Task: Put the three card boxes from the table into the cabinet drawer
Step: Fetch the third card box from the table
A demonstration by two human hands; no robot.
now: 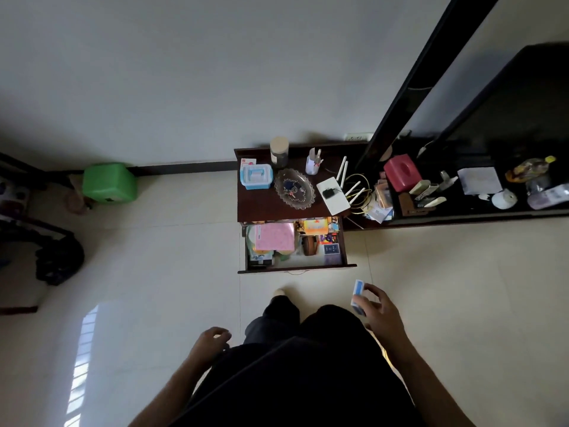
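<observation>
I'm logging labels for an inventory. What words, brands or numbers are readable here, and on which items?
No text is legible in this view.
Card box in the right hand: blue and white print, blurred.
Dark blue box in the open drawer: pale emblem, too small.
Orange box in the drawer: print too small.
Pink sheet: faint marks, unreadable.
White paper on the dark shelf: unreadable.

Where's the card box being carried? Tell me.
In the head view, lower right: the card box is in the right hand, short of the open drawer.
</observation>
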